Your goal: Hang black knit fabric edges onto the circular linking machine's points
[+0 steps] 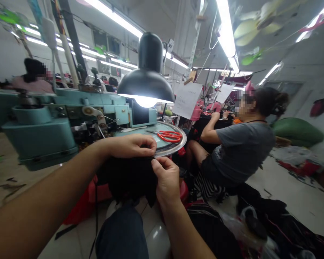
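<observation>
Black fabric [132,176] hangs in front of the round machine plate, above my knee. My left hand [140,145] is closed at its top edge, fingers curled and pinching the cloth. Close beside it, my right hand [167,176] pinches the same edge between thumb and forefinger, the two sets of fingertips nearly touching. Red-handled scissors [170,136] lie on the round plate [184,138] just beyond my hands. What lies between the fingertips is too small to make out beyond the black cloth.
A black lamp [148,82] shines over the plate. The teal linking machine [40,133] stands at the left. A seated co-worker [240,144] is close on my right. Dark cloth and plastic bags [248,216] lie on the floor at the lower right. Paper sheets [187,100] hang behind the lamp.
</observation>
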A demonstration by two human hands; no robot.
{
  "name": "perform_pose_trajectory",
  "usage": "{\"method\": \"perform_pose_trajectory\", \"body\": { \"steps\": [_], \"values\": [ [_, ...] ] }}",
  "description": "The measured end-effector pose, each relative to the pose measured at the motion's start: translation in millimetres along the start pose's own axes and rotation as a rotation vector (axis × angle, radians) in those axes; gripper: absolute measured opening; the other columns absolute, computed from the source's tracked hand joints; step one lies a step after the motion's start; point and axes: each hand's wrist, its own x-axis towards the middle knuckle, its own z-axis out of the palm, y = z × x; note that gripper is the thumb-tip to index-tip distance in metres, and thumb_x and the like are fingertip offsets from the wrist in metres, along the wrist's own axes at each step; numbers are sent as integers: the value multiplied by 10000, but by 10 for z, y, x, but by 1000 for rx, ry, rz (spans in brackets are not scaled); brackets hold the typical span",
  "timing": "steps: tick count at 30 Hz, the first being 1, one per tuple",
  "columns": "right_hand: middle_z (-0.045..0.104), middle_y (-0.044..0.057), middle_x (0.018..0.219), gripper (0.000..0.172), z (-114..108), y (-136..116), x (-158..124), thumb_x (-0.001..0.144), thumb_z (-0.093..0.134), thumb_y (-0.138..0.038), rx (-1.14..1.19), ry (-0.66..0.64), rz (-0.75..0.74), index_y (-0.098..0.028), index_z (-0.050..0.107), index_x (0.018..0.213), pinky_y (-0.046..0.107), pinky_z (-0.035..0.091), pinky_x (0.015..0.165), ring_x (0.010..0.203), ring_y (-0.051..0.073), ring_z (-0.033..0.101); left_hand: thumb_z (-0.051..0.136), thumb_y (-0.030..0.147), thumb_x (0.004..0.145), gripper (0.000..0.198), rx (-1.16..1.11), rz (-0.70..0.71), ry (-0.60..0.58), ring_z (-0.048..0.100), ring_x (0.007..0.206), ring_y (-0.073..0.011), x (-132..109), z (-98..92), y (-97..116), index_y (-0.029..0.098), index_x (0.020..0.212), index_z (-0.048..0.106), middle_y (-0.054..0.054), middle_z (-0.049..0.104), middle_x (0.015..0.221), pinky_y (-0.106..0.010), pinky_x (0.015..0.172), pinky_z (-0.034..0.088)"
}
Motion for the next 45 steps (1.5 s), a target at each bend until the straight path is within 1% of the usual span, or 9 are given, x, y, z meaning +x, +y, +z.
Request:
{"method": "perform_pose_trajectory", "body": {
  "steps": [3, 6, 9, 14, 20, 26, 31, 36, 45],
  "values": [
    [656, -17, 646, 166, -5, -14, 3, 679, 768, -298, -83, 3, -49, -146, 727, 730, 280, 461, 645, 614, 119, 537, 500, 537, 965, 418, 5, 23, 2, 513, 858, -154, -3, 1, -1, 145, 872, 612, -31, 576, 909, -213, 803, 434],
    [661, -13, 656, 160, -14, -26, 2, 700, 747, -299, -178, 14, -108, -144, 732, 737, 278, 464, 641, 619, 123, 541, 491, 541, 970, 425, 7, 21, -4, 509, 858, -153, -8, -1, -9, 145, 874, 610, -30, 572, 909, -210, 800, 432],
    [667, -5, 659, 168, -19, -37, -7, 703, 739, -304, -231, 31, -137, -139, 734, 735, 279, 464, 637, 622, 128, 547, 484, 539, 972, 420, 8, 6, -9, 505, 851, -153, -9, -3, -12, 148, 880, 604, -27, 565, 904, -211, 793, 431],
    [669, -3, 657, 175, -37, -48, -5, 702, 737, -312, -191, 35, -126, -140, 726, 736, 282, 468, 636, 618, 131, 555, 489, 530, 970, 408, 0, -10, -9, 507, 850, -156, -10, -3, 2, 148, 884, 604, -28, 565, 906, -214, 788, 432],
    [685, 3, 690, 187, -56, -42, 1, 699, 766, -316, -136, 7, -75, -143, 730, 761, 284, 480, 654, 642, 134, 569, 498, 540, 965, 417, -3, 11, -2, 513, 854, -152, -6, -1, 15, 149, 869, 611, -27, 574, 900, -202, 792, 432],
    [686, 5, 678, 171, -72, -45, -29, 738, 745, -318, -259, 32, -176, -149, 739, 760, 277, 470, 622, 626, 138, 569, 493, 564, 966, 441, -3, 5, -5, 513, 867, -152, -7, 1, 7, 147, 883, 613, -28, 575, 908, -201, 800, 433],
    [694, 8, 683, 164, -65, -72, -44, 752, 731, -307, -358, 70, -261, -143, 733, 749, 282, 488, 642, 636, 145, 583, 492, 554, 968, 431, 2, -3, -1, 518, 876, -152, -4, 4, -6, 148, 890, 613, -28, 576, 924, -200, 807, 434],
    [694, 5, 681, 163, -59, -100, -38, 752, 730, -316, -398, 88, -267, -154, 724, 742, 282, 489, 640, 636, 150, 588, 505, 539, 966, 414, -6, -4, 5, 520, 867, -156, -5, 7, -26, 147, 896, 620, -32, 583, 921, -211, 800, 438],
    [682, 3, 671, 166, -54, -119, -25, 748, 739, -316, -349, 68, -245, -153, 713, 740, 275, 481, 616, 617, 139, 574, 493, 537, 969, 409, 3, -15, 5, 519, 871, -157, -4, 3, -10, 151, 892, 604, -32, 581, 924, -208, 804, 439]
  ]
}}
